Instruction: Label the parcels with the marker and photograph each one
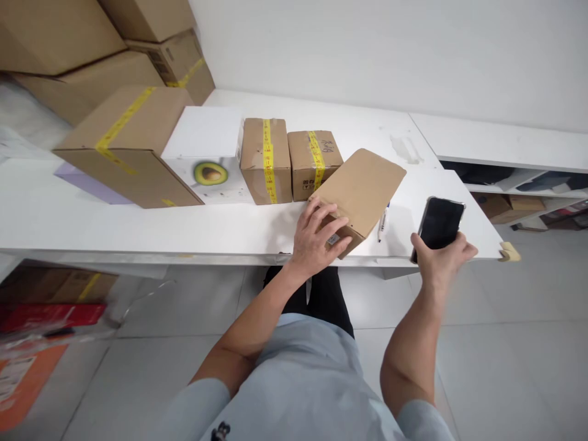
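My left hand (318, 236) rests on the near left corner of a plain brown cardboard box (365, 190), its fingers spread over the edge. This box sits at an angle near the front of the white table. Farther right, my right hand (441, 256) grips a dark-screened smartphone (441, 222) by its lower sides, over the right part of the table. A white marker pen (383, 224) lies between the box and the phone. Just behind the left hand stand two small taped cardboard boxes, one (316, 160) partly covered by the angled box and the other (266, 160) beside it.
A white box with an avocado picture (202, 153) and a large taped carton (133, 144) continue the row leftward. More cartons (184, 64) are stacked at the back left. Shelves (528, 177) stand at the right. The table's right corner has a tan guard (509, 252).
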Tool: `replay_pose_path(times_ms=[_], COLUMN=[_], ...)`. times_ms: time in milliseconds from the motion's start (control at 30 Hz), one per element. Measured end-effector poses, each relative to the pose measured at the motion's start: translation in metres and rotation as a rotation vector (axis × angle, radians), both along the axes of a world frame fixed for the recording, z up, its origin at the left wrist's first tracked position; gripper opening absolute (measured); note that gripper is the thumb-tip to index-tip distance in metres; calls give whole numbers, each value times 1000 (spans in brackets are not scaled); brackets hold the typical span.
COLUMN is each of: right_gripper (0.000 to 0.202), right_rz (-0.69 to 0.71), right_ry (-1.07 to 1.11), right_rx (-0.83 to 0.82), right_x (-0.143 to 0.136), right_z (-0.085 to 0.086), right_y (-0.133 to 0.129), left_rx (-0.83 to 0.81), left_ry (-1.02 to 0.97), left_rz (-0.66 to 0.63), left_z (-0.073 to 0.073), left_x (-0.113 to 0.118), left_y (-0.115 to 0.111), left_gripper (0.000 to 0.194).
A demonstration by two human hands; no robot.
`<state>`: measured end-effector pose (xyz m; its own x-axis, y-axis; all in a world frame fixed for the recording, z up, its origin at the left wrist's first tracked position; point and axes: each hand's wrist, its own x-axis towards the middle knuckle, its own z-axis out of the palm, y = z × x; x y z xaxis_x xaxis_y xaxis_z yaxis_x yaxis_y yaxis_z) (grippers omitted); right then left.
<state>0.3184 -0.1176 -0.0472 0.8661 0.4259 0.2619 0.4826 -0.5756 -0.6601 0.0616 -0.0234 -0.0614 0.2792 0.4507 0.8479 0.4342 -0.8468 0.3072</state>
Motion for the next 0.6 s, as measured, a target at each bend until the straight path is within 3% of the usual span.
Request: replay_pose_path(times_ms=[133,200,400,533,600], right_gripper=[82,81,80,70,65], right_rz=[-91,-113,-112,-71,17], right_ry=[109,148,145,80,41], right_rx=[-413,-531,-576,-545,-504], right_x=[51,67,84,71,56], right_z=[-15,-19,-20,-20,-21], right_y=[21,30,49,54,56], left_rx=[-18,-24,-50,-88,-104], left_ry=[-29,-32,-15,11,26], left_rz=[-26,-21,41,110,121], left_z=[4,4,2,2,2], left_x=[0,2,5,6,6], left_y=[-4,-5,-10,-15,-17], left_gripper=[36,40,50,52,52])
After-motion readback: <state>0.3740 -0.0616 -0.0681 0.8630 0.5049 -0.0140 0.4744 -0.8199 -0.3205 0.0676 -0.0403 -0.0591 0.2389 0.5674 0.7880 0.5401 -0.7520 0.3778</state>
